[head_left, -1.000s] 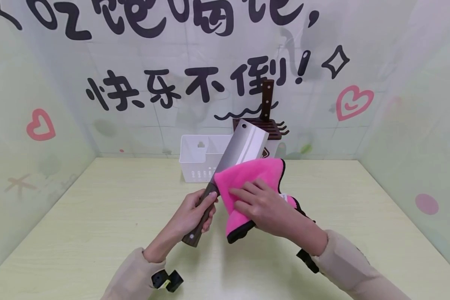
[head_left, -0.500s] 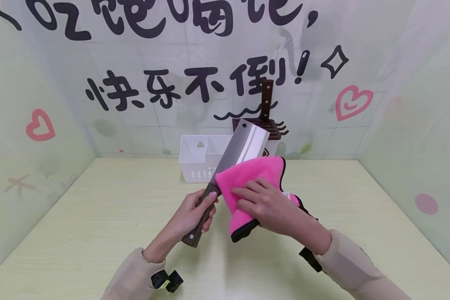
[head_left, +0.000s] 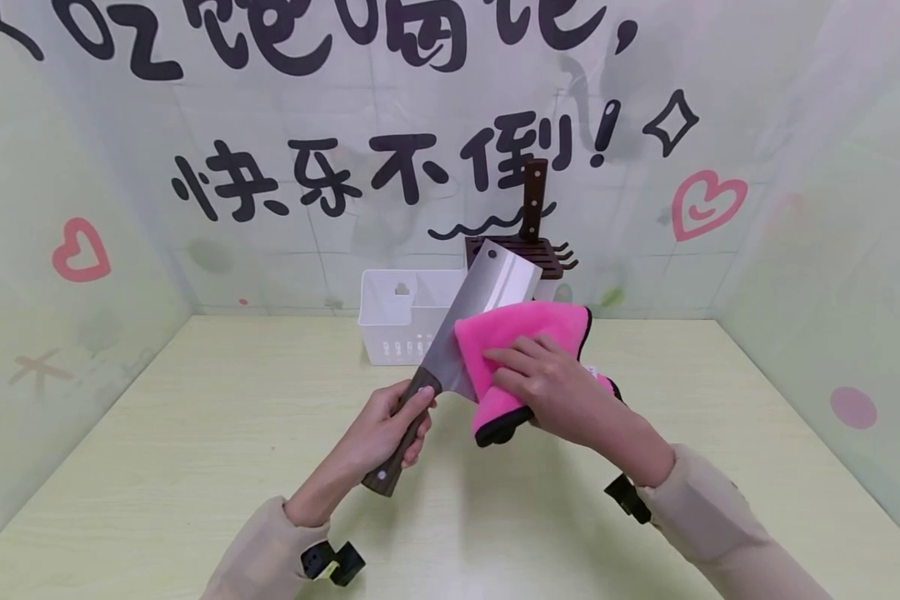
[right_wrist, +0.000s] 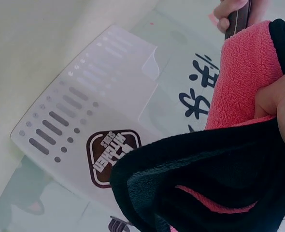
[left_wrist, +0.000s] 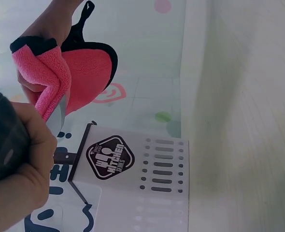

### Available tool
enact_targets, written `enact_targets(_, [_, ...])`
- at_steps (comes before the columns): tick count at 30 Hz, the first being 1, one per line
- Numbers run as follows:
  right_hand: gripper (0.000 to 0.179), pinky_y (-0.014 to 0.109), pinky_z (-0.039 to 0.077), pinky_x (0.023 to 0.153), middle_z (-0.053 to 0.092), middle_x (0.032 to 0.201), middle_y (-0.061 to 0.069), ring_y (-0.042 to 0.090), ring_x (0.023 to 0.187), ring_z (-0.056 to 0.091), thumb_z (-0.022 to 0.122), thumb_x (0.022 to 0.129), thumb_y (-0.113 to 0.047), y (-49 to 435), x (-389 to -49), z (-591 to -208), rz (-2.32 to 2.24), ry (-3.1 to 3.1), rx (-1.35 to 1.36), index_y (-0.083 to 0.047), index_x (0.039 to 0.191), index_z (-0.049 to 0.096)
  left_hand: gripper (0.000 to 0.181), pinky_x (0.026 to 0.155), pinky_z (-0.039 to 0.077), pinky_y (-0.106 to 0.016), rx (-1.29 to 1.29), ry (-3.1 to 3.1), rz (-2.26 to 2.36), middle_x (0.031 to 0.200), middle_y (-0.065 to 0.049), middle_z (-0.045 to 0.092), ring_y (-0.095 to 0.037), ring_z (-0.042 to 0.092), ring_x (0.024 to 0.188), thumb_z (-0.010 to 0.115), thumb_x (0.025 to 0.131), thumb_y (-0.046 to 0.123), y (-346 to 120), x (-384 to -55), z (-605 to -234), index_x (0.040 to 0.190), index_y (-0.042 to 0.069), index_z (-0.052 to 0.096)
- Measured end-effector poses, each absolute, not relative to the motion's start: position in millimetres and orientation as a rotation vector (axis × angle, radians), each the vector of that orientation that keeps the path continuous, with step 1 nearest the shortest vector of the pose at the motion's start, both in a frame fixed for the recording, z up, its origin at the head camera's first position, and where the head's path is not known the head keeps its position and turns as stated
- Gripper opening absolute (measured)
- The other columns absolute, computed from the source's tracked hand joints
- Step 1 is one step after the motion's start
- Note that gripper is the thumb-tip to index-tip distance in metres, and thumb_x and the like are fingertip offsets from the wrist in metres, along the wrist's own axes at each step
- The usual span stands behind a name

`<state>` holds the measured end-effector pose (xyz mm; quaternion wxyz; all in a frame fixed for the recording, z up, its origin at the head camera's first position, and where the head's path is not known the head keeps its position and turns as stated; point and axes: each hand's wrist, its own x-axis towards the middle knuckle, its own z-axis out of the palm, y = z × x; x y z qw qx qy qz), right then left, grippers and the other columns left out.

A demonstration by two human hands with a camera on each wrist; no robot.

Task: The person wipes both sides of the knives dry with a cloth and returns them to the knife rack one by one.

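A cleaver slants up and away in the head view, its dark wooden handle gripped by my left hand. Over the right side of its blade lies a pink cloth with black edging. My right hand holds this cloth, fingers bent on top of it. In the left wrist view the cloth is folded about the blade's edge, which mostly hides the blade. The right wrist view shows the cloth's dark underside and the cleaver's handle beyond it.
Behind the cleaver, a white slotted basket stands at the table's back against the wall. A brown slotted turner sticks up from its right part, with prongs of another dark utensil beside it. The pale tabletop spreads below both hands.
My right hand and the cloth have moved up and right along the blade, away from the handle, baring more of the blade near the handle. The left hand keeps its grip almost unmoved.
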<state>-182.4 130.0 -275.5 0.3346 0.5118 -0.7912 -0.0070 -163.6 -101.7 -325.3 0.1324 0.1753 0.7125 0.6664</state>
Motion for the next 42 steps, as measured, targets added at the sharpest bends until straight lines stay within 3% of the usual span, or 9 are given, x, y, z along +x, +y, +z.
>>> enact_targets(7, [0.039,0.039,0.044,0.087,0.062,0.102,0.010,0.028,0.097,0.055,0.084,0.055,-0.007,143,-194,-271,0.052,-2.172,1.264,-0.005,0.089,0.063,0.035,0.039,0.041,-0.023,0.539,2.078,1.906,0.064,-0.004,0.045,-0.009,0.044,0.041,0.041,0.095,0.030,-102,-163,-327,0.094,-0.005,0.043])
enact_targets(16, [0.040,0.040,0.044,0.087,0.062,0.104,0.014,0.031,0.097,0.055,0.077,0.052,0.007,159,-208,-267,0.135,-2.230,1.158,-0.001,0.090,0.065,0.034,0.038,0.041,-0.023,0.567,2.066,1.896,0.064,-0.004,0.045,-0.009,0.044,0.041,0.041,0.095,0.029,-103,-162,-329,0.095,-0.006,0.042])
enact_targets(23, [0.046,0.040,0.045,0.085,0.062,0.103,0.015,0.032,0.097,0.054,0.081,0.048,0.008,169,-215,-268,0.191,-2.235,1.105,0.000,0.091,0.065,0.034,0.038,0.040,-0.022,0.570,2.055,1.887,0.064,-0.004,0.045,-0.008,0.043,0.041,0.041,0.095,0.029,-104,-161,-330,0.094,-0.005,0.042])
enact_targets(31, [0.050,0.043,0.044,0.086,0.062,0.103,0.016,0.033,0.099,0.054,0.079,0.053,0.008,176,-221,-270,0.261,-2.269,1.015,0.004,0.100,0.063,0.033,0.038,0.040,-0.021,0.572,2.059,1.874,0.064,-0.004,0.044,-0.008,0.043,0.041,0.041,0.095,0.028,-104,-161,-331,0.094,-0.005,0.042])
enact_targets(42, [0.048,0.040,0.046,0.082,0.062,0.103,0.016,0.032,0.096,0.054,0.079,0.055,0.008,179,-221,-269,0.233,-2.272,0.997,0.004,0.100,0.064,0.033,0.038,0.040,-0.022,0.578,2.064,1.860,0.063,-0.004,0.045,-0.008,0.043,0.041,0.042,0.095,0.028,-103,-159,-332,0.093,-0.005,0.042])
